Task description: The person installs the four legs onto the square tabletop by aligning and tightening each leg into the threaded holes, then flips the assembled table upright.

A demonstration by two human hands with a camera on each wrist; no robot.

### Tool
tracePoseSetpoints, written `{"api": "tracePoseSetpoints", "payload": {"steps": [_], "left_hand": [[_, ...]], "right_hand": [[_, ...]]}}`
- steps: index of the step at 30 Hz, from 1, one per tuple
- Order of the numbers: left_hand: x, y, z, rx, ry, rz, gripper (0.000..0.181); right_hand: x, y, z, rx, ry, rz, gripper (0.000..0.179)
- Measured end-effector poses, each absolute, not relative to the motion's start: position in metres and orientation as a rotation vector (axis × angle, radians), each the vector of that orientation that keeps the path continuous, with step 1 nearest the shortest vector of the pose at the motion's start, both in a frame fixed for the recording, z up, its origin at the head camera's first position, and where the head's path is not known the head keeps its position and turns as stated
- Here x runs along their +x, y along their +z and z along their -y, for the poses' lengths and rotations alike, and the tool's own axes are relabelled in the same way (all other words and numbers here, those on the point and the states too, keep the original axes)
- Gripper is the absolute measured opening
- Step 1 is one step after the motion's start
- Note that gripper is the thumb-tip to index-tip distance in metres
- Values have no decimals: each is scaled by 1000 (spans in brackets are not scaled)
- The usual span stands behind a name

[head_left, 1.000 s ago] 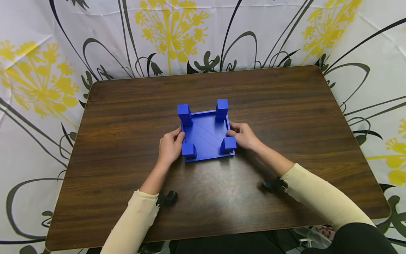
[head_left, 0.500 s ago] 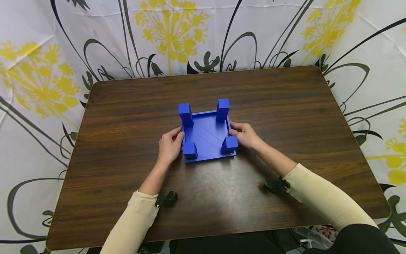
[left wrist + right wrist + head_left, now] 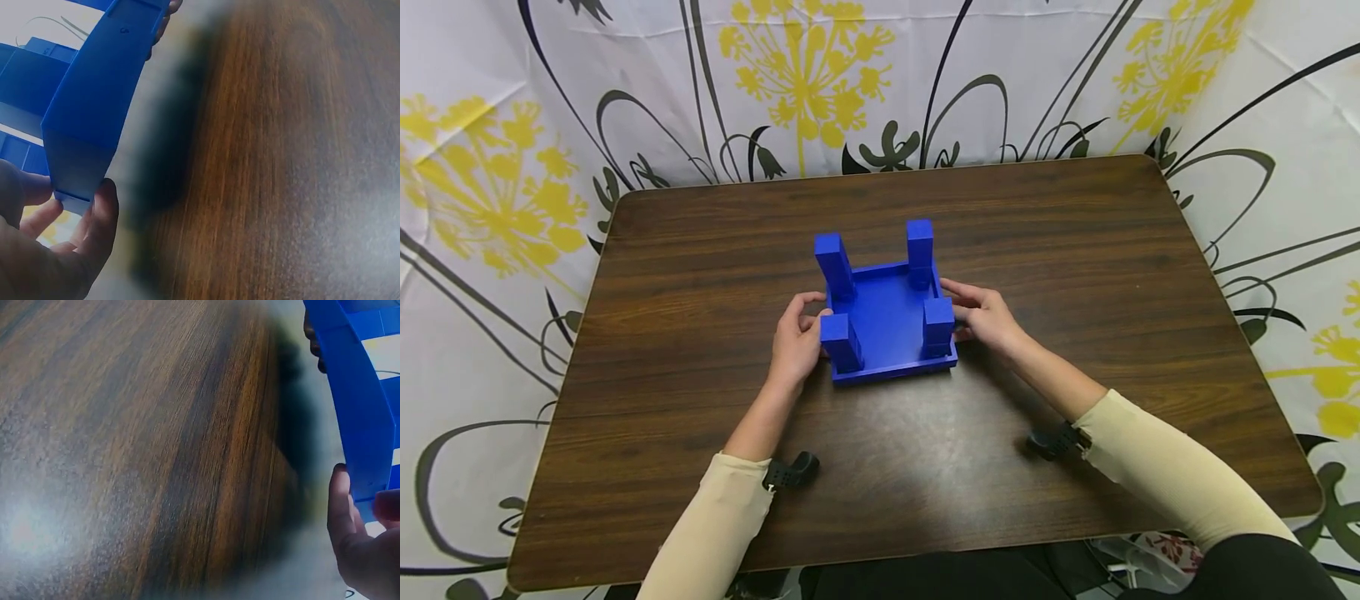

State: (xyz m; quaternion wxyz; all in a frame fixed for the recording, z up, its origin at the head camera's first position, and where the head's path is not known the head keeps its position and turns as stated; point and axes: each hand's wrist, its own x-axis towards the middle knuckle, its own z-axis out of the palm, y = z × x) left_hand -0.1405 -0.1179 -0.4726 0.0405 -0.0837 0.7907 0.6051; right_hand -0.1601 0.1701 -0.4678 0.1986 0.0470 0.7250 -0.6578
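A blue square tray-like piece (image 3: 891, 321) has an upright post at each corner and a low rim, much like a small table turned upside down. My left hand (image 3: 793, 342) grips its left edge; in the left wrist view the thumb and fingers pinch the blue side (image 3: 94, 94) near one end. On the opposite edge, my right hand (image 3: 988, 317) holds the piece, and the right wrist view has fingers and thumb round the blue side (image 3: 362, 394). The near posts hide some of both hands' fingertips in the head view.
The brown wood-grain table (image 3: 1112, 292) spreads out all around the piece. Behind it and at the sides hangs a white cloth with yellow flowers (image 3: 805, 75). A black wrist strap (image 3: 793, 471) sits at the left cuff, another black strap (image 3: 1052, 440) at the right.
The blue piece has tilted slightly, its near posts shifting up and left in the head view. Both hands have changed their hold a little, and the right fingers look more extended.
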Motion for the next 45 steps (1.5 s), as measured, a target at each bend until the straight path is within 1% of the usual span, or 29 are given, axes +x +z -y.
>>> {"api": "tracePoseSetpoints", "payload": {"steps": [5,9,12,15,18,22,25,27,30,36,41,45], "left_hand": [[-140,-472,119,-285,1883,-2328,29],[-139,-471,118,-301,1881,-2308,34],[-139,-470,118,-307,1887,-2305,37],[-137,-468,118,-305,1905,-2291,37],[-135,-466,119,-287,1929,-2264,35],[-133,-462,121,-274,1958,-2222,32],[-132,-457,121,-280,1989,-2171,23],[-130,-453,122,-295,2005,-2145,18],[-128,-447,123,-308,2018,-2128,16],[-127,-435,127,-302,1997,-2061,20],[-124,-432,131,-267,1928,-2025,17],[-120,-433,133,-199,1909,-1997,24]], "right_hand": [[-159,-472,-174,-9,-1860,-2061,62],[-159,-474,-176,-96,-1904,-2048,72],[-158,-475,-178,-147,-1910,-2045,76],[-157,-475,-180,-229,-1889,-2085,78],[-156,-476,-180,-312,-1858,-2176,75],[-155,-478,-180,-452,-1803,-2374,61],[-154,-477,-181,-597,-1735,-2509,50],[-154,-475,-183,-708,-1692,-2563,48],[-154,-474,-185,-860,-1636,-2642,46],[-151,-467,-184,-1091,-1568,-2785,45],[-152,-461,-182,-1151,-1538,-2812,50],[-155,-455,-182,-1180,-1535,-2838,51]]}}
